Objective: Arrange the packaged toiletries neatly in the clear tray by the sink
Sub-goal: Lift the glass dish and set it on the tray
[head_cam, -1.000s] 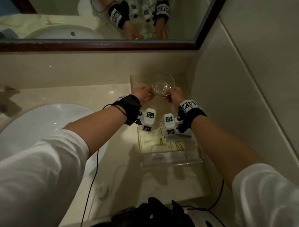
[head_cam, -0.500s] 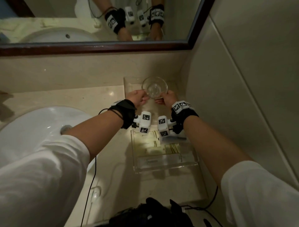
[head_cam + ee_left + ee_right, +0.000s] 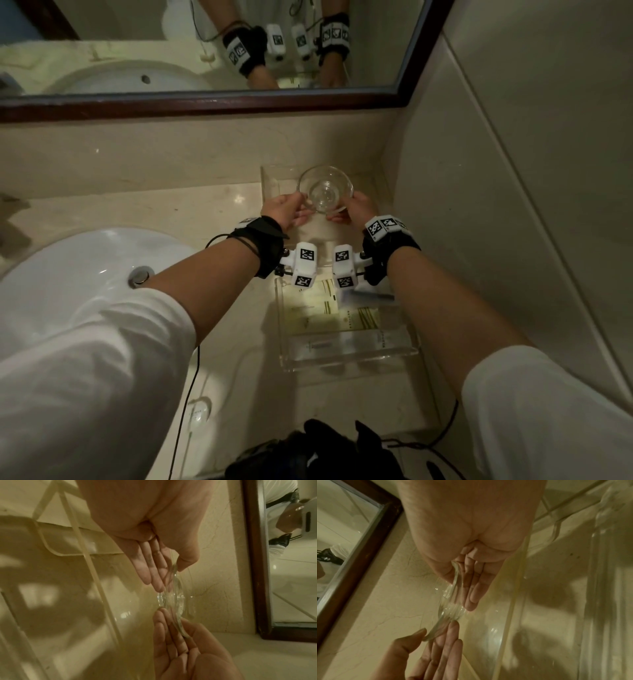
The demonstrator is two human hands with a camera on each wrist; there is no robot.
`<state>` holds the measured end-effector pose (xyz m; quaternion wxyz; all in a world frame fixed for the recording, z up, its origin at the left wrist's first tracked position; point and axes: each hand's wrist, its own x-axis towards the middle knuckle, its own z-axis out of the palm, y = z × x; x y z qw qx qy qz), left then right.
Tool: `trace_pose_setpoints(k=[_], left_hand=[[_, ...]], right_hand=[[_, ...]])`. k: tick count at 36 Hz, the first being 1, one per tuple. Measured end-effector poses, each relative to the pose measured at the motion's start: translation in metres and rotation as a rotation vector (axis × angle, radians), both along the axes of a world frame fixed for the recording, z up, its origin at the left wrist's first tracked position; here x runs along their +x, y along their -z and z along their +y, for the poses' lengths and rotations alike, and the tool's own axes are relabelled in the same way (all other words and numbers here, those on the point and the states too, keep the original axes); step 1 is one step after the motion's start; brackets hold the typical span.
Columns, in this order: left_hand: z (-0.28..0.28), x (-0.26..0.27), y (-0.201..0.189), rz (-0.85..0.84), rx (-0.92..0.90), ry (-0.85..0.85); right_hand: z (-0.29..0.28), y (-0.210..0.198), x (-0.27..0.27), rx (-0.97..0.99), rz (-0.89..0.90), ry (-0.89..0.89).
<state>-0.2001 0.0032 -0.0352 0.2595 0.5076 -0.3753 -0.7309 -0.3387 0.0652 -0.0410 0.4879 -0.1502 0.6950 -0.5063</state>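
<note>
hands [image 3: 458,563] pinching glass dish [image 3: 448,601], mirror [image 3: 342,524]

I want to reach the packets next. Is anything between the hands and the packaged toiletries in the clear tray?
Yes. Both the left hand and right hand hold a glass dish by its rim, beyond the clear tray. The packaged toiletries lie uncovered below the wrists; only that grip occupies the hands.

Pale cream stone, clear glass, black and white at the wrists

Cream counter [image 3: 144,205], white sink [image 3: 68,274], dark brown mirror frame [image 3: 205,102]; clear dish [image 3: 324,189] and tray [image 3: 346,356]; cream packets [image 3: 339,317] with olive stripes; white sleeves [image 3: 85,377], black checkered wristbands [image 3: 388,245].
</note>
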Motion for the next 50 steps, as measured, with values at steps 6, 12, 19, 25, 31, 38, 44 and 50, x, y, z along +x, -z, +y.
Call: trace_pose_setpoints(k=[6,12,19,25,31,38,44,50], left_hand=[[-0.002,0.000,0.004,-0.021,0.008,0.012],[-0.006,0.000,0.002,-0.002,0.042,0.043],[-0.005,0.002,0.004,0.004,0.033,0.059],[-0.002,0.004,0.004,0.010,0.016,0.030],[0.005,0.014,-0.002,0.032,-0.007,0.047],[0.015,0.030,-0.018,0.006,-0.011,0.053],[0.031,0.049,-0.031,-0.050,-0.049,0.063],[0.047,0.082,-0.041,-0.111,-0.107,0.090]], right_hand=[[0.003,0.003,0.003,-0.048,-0.003,0.064],[0.001,0.004,0.004,-0.054,0.029,0.071],[0.002,0.002,0.004,-0.042,0.038,0.073],[0.002,0.002,0.006,-0.004,0.058,0.075],[0.003,-0.007,0.009,0.067,0.130,0.014],[0.013,-0.022,0.018,0.209,0.197,-0.026],[0.030,-0.026,0.031,0.243,0.191,0.071],[0.042,-0.023,0.051,0.274,0.185,0.164]])
